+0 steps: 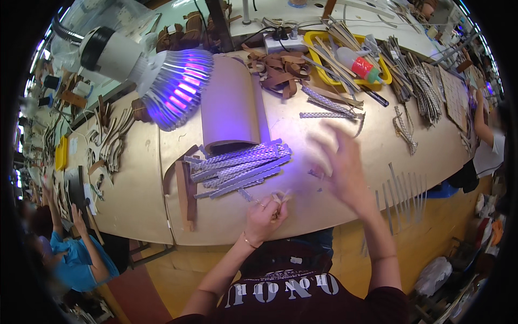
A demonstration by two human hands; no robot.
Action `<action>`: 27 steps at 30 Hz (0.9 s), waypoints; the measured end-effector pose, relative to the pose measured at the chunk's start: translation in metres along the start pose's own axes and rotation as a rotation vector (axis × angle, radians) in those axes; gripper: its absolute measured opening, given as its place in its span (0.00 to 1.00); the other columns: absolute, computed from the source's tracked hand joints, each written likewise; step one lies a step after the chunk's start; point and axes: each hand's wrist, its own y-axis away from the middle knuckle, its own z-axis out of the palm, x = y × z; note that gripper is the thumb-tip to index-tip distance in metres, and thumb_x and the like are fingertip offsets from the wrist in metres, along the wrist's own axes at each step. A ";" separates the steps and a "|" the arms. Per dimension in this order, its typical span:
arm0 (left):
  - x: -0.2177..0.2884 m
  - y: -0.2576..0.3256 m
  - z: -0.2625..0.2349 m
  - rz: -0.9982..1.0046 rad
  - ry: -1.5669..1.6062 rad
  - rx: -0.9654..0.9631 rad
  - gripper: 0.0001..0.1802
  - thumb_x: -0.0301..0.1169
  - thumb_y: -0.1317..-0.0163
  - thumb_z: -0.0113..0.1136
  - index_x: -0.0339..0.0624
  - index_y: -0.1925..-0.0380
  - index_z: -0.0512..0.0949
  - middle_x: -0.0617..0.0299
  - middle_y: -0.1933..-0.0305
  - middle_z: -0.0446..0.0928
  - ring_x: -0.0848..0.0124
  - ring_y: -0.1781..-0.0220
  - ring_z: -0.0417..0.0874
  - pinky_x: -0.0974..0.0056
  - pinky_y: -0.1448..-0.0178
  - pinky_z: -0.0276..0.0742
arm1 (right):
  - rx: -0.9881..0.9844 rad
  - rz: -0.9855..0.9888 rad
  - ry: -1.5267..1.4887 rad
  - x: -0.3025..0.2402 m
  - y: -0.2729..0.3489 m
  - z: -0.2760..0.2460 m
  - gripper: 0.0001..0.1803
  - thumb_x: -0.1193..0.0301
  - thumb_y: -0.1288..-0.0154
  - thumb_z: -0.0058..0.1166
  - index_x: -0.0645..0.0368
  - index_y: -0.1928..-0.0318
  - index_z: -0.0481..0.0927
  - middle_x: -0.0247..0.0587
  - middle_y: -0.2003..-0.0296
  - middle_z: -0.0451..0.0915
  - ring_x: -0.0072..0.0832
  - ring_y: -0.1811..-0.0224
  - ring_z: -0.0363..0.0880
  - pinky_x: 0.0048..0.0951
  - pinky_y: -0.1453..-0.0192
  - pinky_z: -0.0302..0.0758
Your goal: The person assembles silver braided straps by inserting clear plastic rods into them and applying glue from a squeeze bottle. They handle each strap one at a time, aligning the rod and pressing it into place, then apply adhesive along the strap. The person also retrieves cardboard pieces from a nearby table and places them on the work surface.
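Observation:
My left hand [263, 216] is closed near the front edge of the table, with a small pale piece showing at its fingertips; what it is I cannot make out. My right hand [345, 170] is raised over the table to the right, smeared by motion, its fingers curved and apart with nothing visible between them. Just beyond my left hand lies a pile of braided grey-and-white straps [237, 167], stacked roughly side by side. Small dark scraps [319, 189] lie between my hands.
A lamp with a finned head [178, 89] glows purple at upper left. Behind the pile stands a curved tan block [229, 102]. Brown strips [186, 197] lie left. A yellow tray [386, 75] holds strips and a red-labelled bottle [364, 69]. Thin strips [404, 191] overhang the right edge. Other people work at both sides.

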 end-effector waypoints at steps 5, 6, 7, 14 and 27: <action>0.030 -0.011 -0.021 -0.681 1.264 -0.017 0.12 0.37 0.31 0.56 0.41 0.57 0.76 0.61 0.51 0.78 0.70 0.60 0.81 0.62 0.51 0.80 | 0.088 0.091 -0.780 -0.078 0.057 0.011 0.38 0.48 0.40 0.64 0.53 0.34 0.71 0.57 0.32 0.62 0.55 0.30 0.62 0.52 0.28 0.59; 0.048 -0.010 -0.019 -0.719 1.306 -0.020 0.16 0.39 0.29 0.53 0.40 0.51 0.74 0.60 0.47 0.77 0.69 0.53 0.80 0.60 0.46 0.79 | 0.139 0.077 -0.893 -0.092 0.060 0.018 0.40 0.42 0.42 0.62 0.51 0.35 0.72 0.59 0.31 0.62 0.54 0.29 0.60 0.54 0.28 0.58; 0.057 -0.016 -0.021 -0.728 1.372 -0.079 0.19 0.41 0.27 0.50 0.40 0.46 0.73 0.59 0.44 0.76 0.68 0.48 0.79 0.59 0.41 0.77 | 0.301 0.086 -0.770 -0.103 0.063 0.023 0.36 0.43 0.41 0.62 0.51 0.38 0.75 0.56 0.32 0.64 0.53 0.29 0.62 0.54 0.28 0.59; 0.118 -0.052 -0.010 -0.799 1.972 -0.456 0.36 0.54 0.26 0.35 0.35 0.31 0.62 0.49 0.30 0.66 0.57 0.30 0.69 0.55 0.26 0.65 | 0.666 0.097 -0.389 -0.078 0.088 -0.014 0.13 0.57 0.36 0.60 0.49 0.57 0.84 0.36 0.39 0.77 0.43 0.34 0.70 0.51 0.32 0.64; 0.225 -0.038 0.059 -0.325 1.195 -1.643 0.51 0.58 0.34 0.54 0.42 0.24 0.44 0.43 0.22 0.52 0.51 0.21 0.52 0.49 0.20 0.40 | 1.726 0.764 -0.339 0.024 0.290 -0.075 0.09 0.64 0.29 0.53 0.55 0.64 0.78 0.31 0.75 0.74 0.17 0.76 0.71 0.20 0.75 0.68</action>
